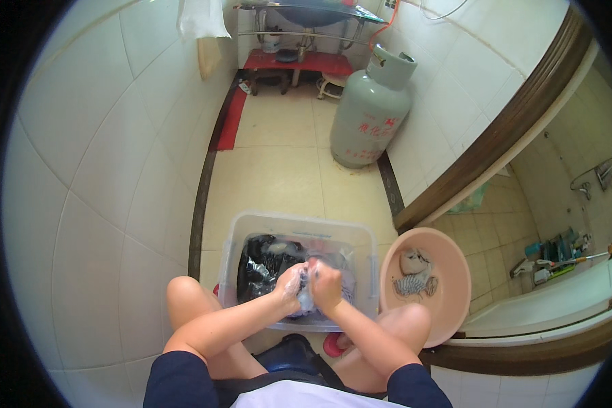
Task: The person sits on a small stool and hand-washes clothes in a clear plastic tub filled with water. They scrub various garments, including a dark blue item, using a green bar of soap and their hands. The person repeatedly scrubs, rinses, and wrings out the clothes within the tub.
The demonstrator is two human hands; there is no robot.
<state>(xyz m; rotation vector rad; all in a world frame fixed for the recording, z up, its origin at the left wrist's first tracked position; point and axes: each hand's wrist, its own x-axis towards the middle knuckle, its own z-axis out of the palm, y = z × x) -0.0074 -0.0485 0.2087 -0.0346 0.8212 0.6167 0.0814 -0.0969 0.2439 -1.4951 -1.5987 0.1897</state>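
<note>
Left hand (291, 285), right hand (326, 285) close together, both curled; left forearm (235, 324), right forearm (367, 340) splayed out below the grip.

1 clr tub (366, 262), 1 basin (450, 299), 1 gas cyl (370, 109).

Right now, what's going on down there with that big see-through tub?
Someone sitting low has both bare hands together over the clear tub. The left hand and right hand are closed on a pale cloth, and there seem to be white suds on the left one. A shiny black thing lies in the tub too, but I can't tell what it is. On the right, the peach basin holds a few cloth pieces, untouched by either hand.
</note>
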